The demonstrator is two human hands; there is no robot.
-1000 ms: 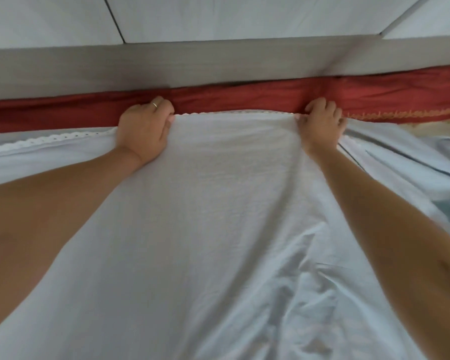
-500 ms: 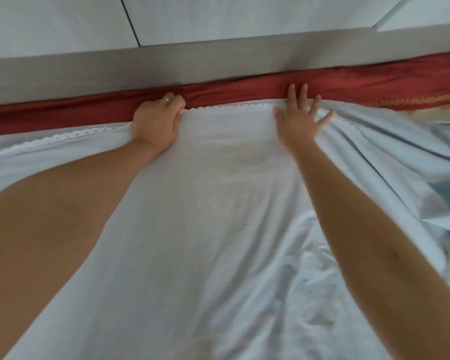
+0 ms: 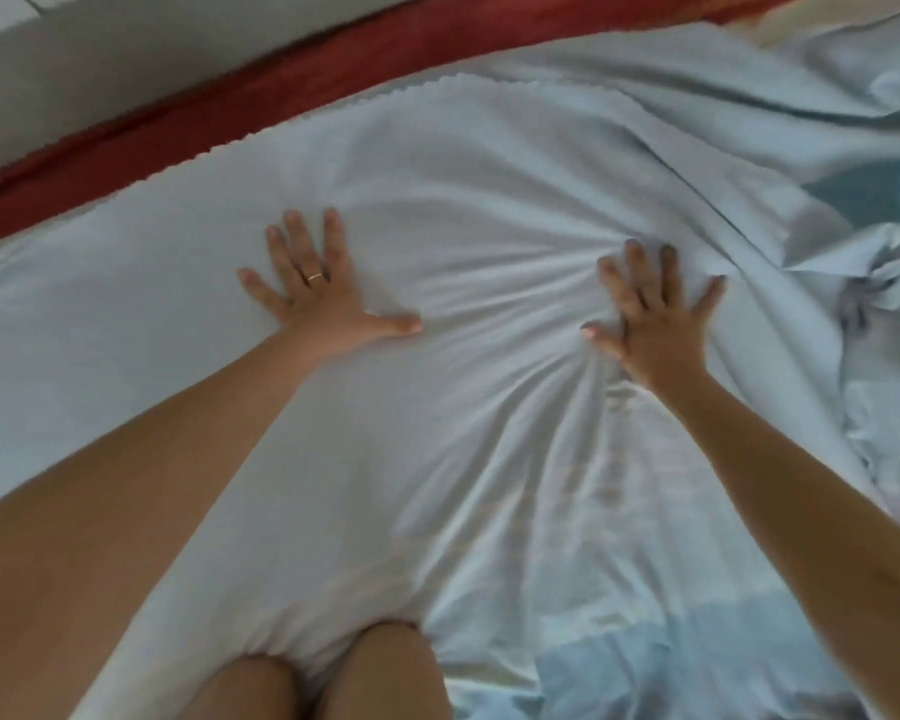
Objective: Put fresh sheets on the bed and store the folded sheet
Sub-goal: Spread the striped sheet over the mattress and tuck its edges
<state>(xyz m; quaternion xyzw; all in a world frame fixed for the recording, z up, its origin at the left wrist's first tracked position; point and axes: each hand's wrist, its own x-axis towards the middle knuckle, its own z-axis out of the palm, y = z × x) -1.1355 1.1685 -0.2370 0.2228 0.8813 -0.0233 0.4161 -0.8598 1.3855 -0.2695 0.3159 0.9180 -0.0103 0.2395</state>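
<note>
Head view looks down along 2 bare forearms to a pale blue-white sheet (image 3: 463, 210) that covers nearly all of the bed. The left hand (image 3: 318, 293) lies flat on the sheet, palm down, fingers spread and thumb stretched toward the middle; a thin ring (image 3: 314, 276) shows on 1 finger. The right hand (image 3: 655, 324) also presses palm down with its fingers fanned wide, holding nothing. Between and below the 2 hands the fabric is gathered into creases that radiate from the heel of the right hand, while the cloth under and left of the left hand lies smooth. The sheet's far edge carries a narrow scalloped trim (image 3: 302, 116) and runs diagonally beside a strip of red fabric (image 3: 261, 90) along the bed's far side; beyond that strip sits a grey-beige band (image 3: 100, 59), which could be a headboard or wall, I cannot tell which. To the right the sheet is bunched into loose folds (image 3: 863, 283), with a darker blue patch (image 3: 874, 189) showing among them. At the bottom edge the person's knees (image 3: 328, 672) press into the cloth.
</note>
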